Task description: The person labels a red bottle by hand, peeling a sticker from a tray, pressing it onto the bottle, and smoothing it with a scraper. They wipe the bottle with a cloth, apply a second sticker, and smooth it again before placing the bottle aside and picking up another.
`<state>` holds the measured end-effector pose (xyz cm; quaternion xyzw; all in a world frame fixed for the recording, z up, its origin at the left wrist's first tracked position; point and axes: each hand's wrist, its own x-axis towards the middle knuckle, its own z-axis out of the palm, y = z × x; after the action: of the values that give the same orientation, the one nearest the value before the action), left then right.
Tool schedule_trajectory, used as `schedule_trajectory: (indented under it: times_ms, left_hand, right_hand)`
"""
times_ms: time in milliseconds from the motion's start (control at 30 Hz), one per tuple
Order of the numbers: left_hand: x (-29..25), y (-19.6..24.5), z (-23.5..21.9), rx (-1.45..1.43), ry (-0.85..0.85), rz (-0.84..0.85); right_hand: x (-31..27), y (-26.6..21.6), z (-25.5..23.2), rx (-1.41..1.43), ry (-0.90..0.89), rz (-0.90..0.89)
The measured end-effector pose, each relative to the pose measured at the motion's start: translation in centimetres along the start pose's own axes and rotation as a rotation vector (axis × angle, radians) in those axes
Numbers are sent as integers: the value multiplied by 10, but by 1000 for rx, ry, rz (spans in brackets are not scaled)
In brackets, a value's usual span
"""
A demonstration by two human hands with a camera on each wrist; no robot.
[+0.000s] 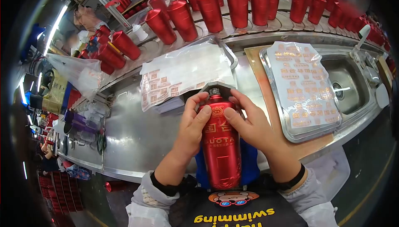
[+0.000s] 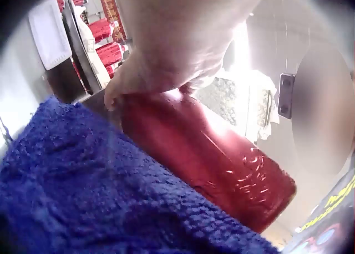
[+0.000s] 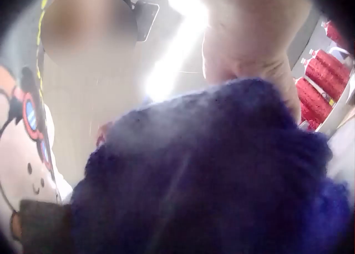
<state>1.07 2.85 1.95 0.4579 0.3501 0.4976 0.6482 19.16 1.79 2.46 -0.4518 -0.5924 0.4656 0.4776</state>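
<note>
A glossy red bottle point(image 1: 220, 154) with gold lettering and a dark cap point(image 1: 214, 91) lies between my two hands, its base toward my body. My left hand point(image 1: 193, 124) grips its upper left side, thumb on the front. On the opposite side my right hand point(image 1: 254, 128) holds it the same way, thumb near the gold emblem. A blue fluffy cloth point(image 1: 249, 157) sits behind the bottle. In the left wrist view the cloth point(image 2: 105, 176) runs along the bottle point(image 2: 213, 159). The cloth point(image 3: 205, 171) hides most of the bottle in the right wrist view.
A tray point(image 1: 286, 138) under a gold-printed sheet point(image 1: 302, 85) stands to the right, beside a sink point(image 1: 351, 91). Another printed sheet point(image 1: 187, 71) covers a tray ahead. Several red bottles point(image 1: 210, 10) line the curved conveyor behind. A plastic bag point(image 1: 79, 75) hangs at left.
</note>
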Motion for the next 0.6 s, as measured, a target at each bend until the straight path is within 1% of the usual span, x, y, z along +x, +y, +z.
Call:
schedule_trajectory:
  times_ms: [67,133,233,267,367,433,467,500,533,600]
  left_hand:
    - [0,0,1,-56,-6,-20]
    - [-1,-1,1,-34,-6,-19]
    - [-2,0,0,-38,-24,-25]
    - [-3,0,0,-44,-35,-28]
    - [-2,-4,1,-38,-32,34]
    - [-2,-10,-4,158,-25,218]
    - [-2,-12,-7,256,-25,309]
    - [-6,-7,-7,251,-76,359]
    - [-6,-4,-10,307,-103,379]
    - [-6,1,-15,418,-150,421]
  right_hand:
    - [6,-3,3,-108,-5,-28]
    - [10,6,7,-260,-2,-48]
    - [13,9,3,-37,-102,65]
    - [12,10,2,10,-112,75]
    - [7,17,0,184,-133,113]
    - [3,23,0,341,-140,152]
    - [0,22,-2,358,-128,197]
    - [-4,21,-5,376,-115,242]
    - [-7,22,-6,396,-103,288]
    - [-12,29,-5,377,-69,240]
